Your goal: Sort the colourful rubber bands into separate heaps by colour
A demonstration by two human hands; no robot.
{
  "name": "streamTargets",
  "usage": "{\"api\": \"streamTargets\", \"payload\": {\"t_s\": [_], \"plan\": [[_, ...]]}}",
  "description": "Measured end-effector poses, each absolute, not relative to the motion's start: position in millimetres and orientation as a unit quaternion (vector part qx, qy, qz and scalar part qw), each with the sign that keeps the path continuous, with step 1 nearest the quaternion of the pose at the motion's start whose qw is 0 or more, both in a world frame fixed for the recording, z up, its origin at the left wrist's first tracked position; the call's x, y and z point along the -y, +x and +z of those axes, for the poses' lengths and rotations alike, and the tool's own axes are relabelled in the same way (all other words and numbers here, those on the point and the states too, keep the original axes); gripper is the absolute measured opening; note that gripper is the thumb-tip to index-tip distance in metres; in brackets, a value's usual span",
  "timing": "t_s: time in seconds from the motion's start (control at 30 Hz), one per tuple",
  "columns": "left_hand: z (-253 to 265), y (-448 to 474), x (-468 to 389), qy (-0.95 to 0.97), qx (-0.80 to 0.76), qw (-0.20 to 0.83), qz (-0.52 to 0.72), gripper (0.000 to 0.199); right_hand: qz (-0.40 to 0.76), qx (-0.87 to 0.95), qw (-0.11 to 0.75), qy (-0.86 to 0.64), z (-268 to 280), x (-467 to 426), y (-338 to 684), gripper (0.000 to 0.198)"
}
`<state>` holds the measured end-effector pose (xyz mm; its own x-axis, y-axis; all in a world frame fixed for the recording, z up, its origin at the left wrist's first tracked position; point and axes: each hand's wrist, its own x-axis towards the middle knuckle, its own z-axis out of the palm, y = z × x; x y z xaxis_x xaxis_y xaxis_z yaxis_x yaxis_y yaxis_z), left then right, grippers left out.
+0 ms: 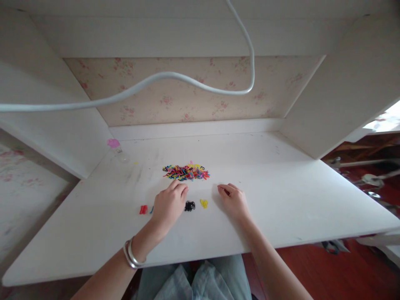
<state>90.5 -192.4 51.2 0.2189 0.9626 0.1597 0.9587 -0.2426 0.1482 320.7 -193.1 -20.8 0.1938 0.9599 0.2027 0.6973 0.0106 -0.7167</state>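
A heap of small multicoloured rubber bands (pixel 186 172) lies on the white desktop. My left hand (pixel 170 204) is closed just in front of the heap, fingertips bunched together; anything pinched in them is hidden. Right of the heap, my right hand (pixel 233 201) rests on the desk with curled fingers, thumb and forefinger meeting; I cannot make out anything between them. Nearer me are small sorted groups: red bands (pixel 143 209), black bands (pixel 189 206) and yellow bands (pixel 204 203). A bit of blue band (pixel 151 210) shows beside my left hand, which covers the area behind it.
A clear bottle (pixel 120 154) with a pink top lies at the desk's back left. A white cable (pixel 165 75) hangs across the upper view. White side panels (pixel 312 104) and a flowered back wall (pixel 193 100) enclose the desktop (pixel 281 200).
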Motion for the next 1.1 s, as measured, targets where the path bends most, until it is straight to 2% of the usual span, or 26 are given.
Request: {"api": "streamTargets", "payload": {"t_s": [0.23,0.53,0.7,0.83,1.0,1.1], "plan": [[40,122,228,0.817,-0.567,0.012,0.103,0.033,0.171,0.617,0.362,-0.678,-21,194,321,0.030],[31,141,224,0.816,-0.572,0.068,0.046,0.038,0.177,0.615,0.359,-0.680,-22,194,320,0.033],[32,138,226,0.817,-0.569,0.072,0.061,0.039,0.183,0.614,0.357,-0.680,-20,194,320,0.033],[39,107,230,0.795,-0.590,0.043,0.135,0.037,0.187,0.613,0.366,-0.675,-20,195,322,0.032],[39,26,237,0.720,-0.644,0.016,0.259,0.032,0.177,0.615,0.368,-0.675,-22,196,322,0.032],[30,-27,244,0.641,-0.715,-0.008,0.278,0.032,0.169,0.620,0.359,-0.677,-22,197,322,0.033]]}}
